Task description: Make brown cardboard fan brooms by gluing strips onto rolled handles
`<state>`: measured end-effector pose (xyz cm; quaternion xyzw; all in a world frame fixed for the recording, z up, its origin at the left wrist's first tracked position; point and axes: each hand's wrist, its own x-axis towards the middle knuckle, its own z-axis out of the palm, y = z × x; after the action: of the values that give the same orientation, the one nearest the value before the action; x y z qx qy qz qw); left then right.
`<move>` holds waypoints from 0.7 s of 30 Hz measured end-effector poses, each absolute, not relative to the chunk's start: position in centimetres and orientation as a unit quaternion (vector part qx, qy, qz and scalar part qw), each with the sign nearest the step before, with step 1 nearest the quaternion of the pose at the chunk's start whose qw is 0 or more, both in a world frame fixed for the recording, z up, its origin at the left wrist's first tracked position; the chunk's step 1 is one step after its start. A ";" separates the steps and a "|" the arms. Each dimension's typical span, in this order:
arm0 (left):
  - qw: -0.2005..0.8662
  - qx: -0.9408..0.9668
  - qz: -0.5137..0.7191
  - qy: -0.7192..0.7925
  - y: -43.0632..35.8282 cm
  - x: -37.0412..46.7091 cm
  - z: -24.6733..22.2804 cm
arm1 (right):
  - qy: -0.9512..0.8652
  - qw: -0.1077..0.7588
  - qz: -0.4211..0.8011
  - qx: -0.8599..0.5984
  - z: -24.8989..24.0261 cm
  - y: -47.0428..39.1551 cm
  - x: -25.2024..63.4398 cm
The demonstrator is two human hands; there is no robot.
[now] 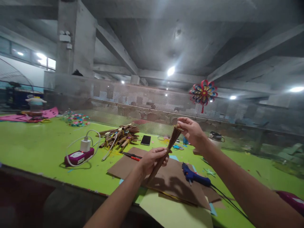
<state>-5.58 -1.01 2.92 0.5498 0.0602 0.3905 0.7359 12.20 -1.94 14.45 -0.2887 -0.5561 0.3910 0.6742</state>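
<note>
A folded brown paper fan (174, 136) is held at a slant over the table, narrow toward its lower end. My left hand (155, 160) is wrapped round its middle. At the upper end, my right hand (190, 129) pinches the tip, where a thin yellowish string shows. Brown cardboard sheets (187, 193) lie beneath my hands, with a blue glue gun (196, 177) resting on their right part. A red-and-black cutter (133, 156) lies at the sheets' back left.
A pile of brown rolled pieces (121, 136), a black phone (145, 140) and a purple power strip (79, 156) with a white charger stand left. A mesh partition (142, 104) runs behind the green table (35, 142). A colourful flower ornament (204, 91) hangs there.
</note>
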 end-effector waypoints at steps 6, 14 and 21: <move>0.743 0.546 0.386 0.042 -0.8 -5.5 2.8 | -0.558 0.630 0.458 -0.284 15.7 -2.5 12.9; 0.748 0.543 0.382 0.012 -0.4 -5.3 2.6 | -0.580 0.642 0.444 -0.232 17.7 -2.4 14.9; 0.759 0.456 0.462 0.040 0.8 -6.0 2.5 | -0.457 0.793 0.345 -0.206 17.4 -5.3 19.8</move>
<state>-5.96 0.79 2.51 0.4561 0.0400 0.4621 0.7595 19.76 -5.26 17.45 -0.2064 -0.4574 0.3453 0.7930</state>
